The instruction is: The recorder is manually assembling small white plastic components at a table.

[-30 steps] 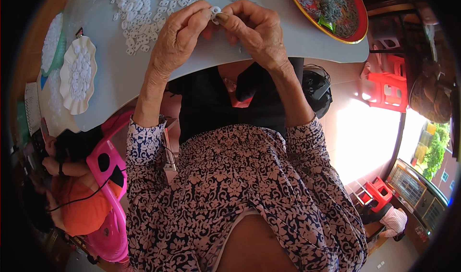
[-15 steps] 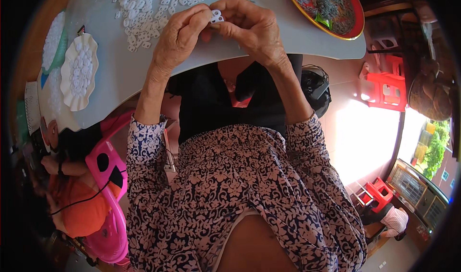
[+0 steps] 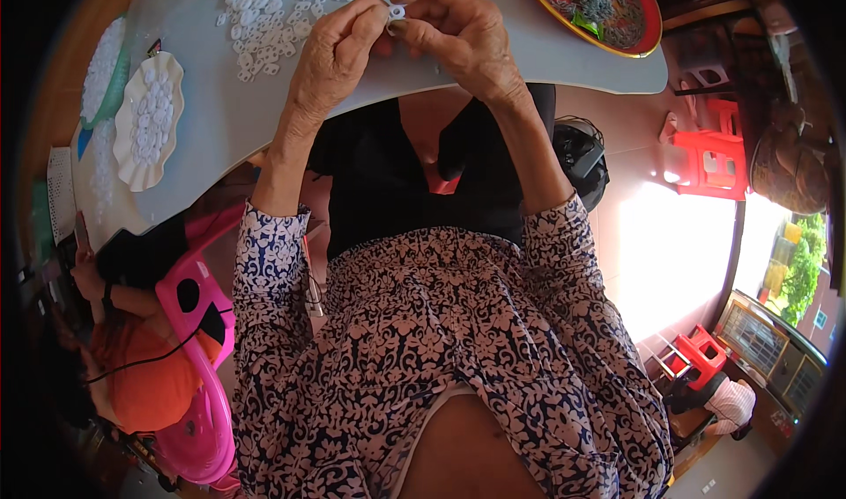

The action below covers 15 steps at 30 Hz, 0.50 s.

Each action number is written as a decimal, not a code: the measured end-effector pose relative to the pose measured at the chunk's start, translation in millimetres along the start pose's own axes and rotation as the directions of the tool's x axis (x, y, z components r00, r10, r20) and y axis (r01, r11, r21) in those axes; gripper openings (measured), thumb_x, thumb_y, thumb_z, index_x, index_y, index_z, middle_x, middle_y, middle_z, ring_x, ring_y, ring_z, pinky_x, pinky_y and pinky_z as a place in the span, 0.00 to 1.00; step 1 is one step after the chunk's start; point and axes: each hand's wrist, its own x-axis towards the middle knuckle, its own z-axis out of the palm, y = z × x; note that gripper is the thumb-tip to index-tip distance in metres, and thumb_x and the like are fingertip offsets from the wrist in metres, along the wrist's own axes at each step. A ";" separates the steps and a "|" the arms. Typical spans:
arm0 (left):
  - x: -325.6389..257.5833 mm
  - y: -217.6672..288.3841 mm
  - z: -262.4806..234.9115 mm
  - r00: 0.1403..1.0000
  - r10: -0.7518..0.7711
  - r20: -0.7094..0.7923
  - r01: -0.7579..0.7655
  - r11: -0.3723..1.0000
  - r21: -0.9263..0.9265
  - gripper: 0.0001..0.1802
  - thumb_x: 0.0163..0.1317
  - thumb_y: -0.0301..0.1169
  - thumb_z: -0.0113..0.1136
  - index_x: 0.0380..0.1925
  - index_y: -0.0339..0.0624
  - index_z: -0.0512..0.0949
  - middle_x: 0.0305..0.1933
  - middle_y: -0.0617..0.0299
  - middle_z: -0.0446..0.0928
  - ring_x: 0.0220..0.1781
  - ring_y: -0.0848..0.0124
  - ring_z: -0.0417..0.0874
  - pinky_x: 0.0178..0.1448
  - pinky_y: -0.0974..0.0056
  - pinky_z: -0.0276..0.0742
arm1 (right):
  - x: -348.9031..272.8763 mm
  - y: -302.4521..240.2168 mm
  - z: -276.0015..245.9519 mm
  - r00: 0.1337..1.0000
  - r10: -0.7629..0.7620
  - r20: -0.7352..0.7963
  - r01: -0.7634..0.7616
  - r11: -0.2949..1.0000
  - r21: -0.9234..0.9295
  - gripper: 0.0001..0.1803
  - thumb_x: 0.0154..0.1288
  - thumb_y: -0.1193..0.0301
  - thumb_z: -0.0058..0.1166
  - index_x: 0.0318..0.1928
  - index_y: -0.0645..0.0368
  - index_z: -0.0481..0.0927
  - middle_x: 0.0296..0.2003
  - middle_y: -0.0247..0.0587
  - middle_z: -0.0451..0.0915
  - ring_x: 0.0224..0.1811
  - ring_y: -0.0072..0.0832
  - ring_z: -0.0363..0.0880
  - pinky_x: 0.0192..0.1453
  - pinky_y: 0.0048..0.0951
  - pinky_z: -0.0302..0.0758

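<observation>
Above the near edge of the grey table (image 3: 211, 137), my two hands meet around a small white plastic piece with a round hole (image 3: 397, 11). My left hand (image 3: 339, 54) pinches it from the left with thumb and fingers. From the other side, my right hand (image 3: 467, 40) grips it between thumb and curled fingers. The fingers cover part of the piece, so whether anything else is held there cannot be seen. Just beyond my left hand lies a loose pile of similar white pieces (image 3: 256, 10).
A red, yellow-rimmed tray (image 3: 650, 25) of thin grey bits stands at the right. On the left are a scalloped white dish (image 3: 132, 171) and a green container (image 3: 113, 102), both with white pieces. A person in orange (image 3: 154, 376) sits near a pink chair (image 3: 211, 376). Red stools (image 3: 714, 160) stand right.
Both hands have shifted slightly up and away, still together. Less of the white piece shows between the fingers; one hole is visible where several were. The person at the left has moved a hand.
</observation>
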 end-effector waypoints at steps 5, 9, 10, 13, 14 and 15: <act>5.5 -2.7 -3.7 0.998 0.002 0.055 -0.002 1.000 -0.012 0.16 0.68 0.40 0.45 0.35 0.37 0.74 0.20 0.63 0.71 0.25 0.74 0.71 0.32 0.68 0.67 | 3.9 0.5 -1.2 1.000 -0.005 0.021 0.004 0.999 0.048 0.12 0.61 0.78 0.54 0.46 0.64 0.74 0.29 0.35 0.80 0.32 0.17 0.79 0.38 0.18 0.75; 9.3 -1.0 -2.7 1.000 0.018 0.025 -0.018 1.000 -0.004 0.17 0.68 0.40 0.45 0.35 0.37 0.74 0.21 0.63 0.70 0.25 0.74 0.71 0.32 0.68 0.67 | 5.8 1.0 -4.1 1.000 -0.009 0.005 0.009 1.000 0.020 0.12 0.62 0.77 0.54 0.46 0.64 0.74 0.29 0.36 0.81 0.33 0.18 0.79 0.38 0.18 0.76; 9.9 -1.8 -2.8 0.999 0.020 0.030 -0.020 0.999 -0.025 0.17 0.67 0.40 0.45 0.35 0.36 0.74 0.21 0.63 0.71 0.25 0.74 0.71 0.32 0.68 0.67 | 6.2 2.1 -4.7 1.000 -0.006 0.009 0.006 1.000 0.026 0.12 0.62 0.76 0.54 0.46 0.64 0.74 0.29 0.36 0.81 0.34 0.18 0.80 0.39 0.18 0.76; 9.0 -0.2 -4.0 1.000 -0.007 0.028 0.008 0.999 -0.043 0.17 0.67 0.40 0.45 0.36 0.36 0.74 0.21 0.62 0.71 0.26 0.74 0.71 0.32 0.68 0.67 | 6.8 -6.9 -1.6 1.000 0.016 -0.009 -0.017 0.997 -0.076 0.14 0.60 0.75 0.57 0.47 0.64 0.74 0.29 0.35 0.80 0.34 0.18 0.80 0.40 0.19 0.77; 8.3 0.2 -3.8 0.999 -0.030 0.022 0.031 0.999 -0.041 0.17 0.67 0.41 0.45 0.36 0.36 0.74 0.21 0.62 0.72 0.26 0.74 0.71 0.32 0.68 0.68 | 5.8 -7.3 -0.5 1.000 0.015 -0.008 -0.016 0.997 -0.075 0.14 0.60 0.75 0.57 0.47 0.64 0.74 0.29 0.35 0.80 0.34 0.18 0.80 0.40 0.19 0.77; 7.7 -1.6 -3.5 0.999 -0.030 0.021 0.031 0.999 -0.040 0.17 0.67 0.41 0.45 0.36 0.36 0.74 0.21 0.62 0.72 0.26 0.74 0.71 0.32 0.68 0.68 | 4.8 -7.5 1.0 1.000 -0.027 0.000 0.027 0.997 -0.074 0.15 0.59 0.75 0.58 0.46 0.64 0.74 0.30 0.35 0.79 0.34 0.18 0.80 0.40 0.19 0.77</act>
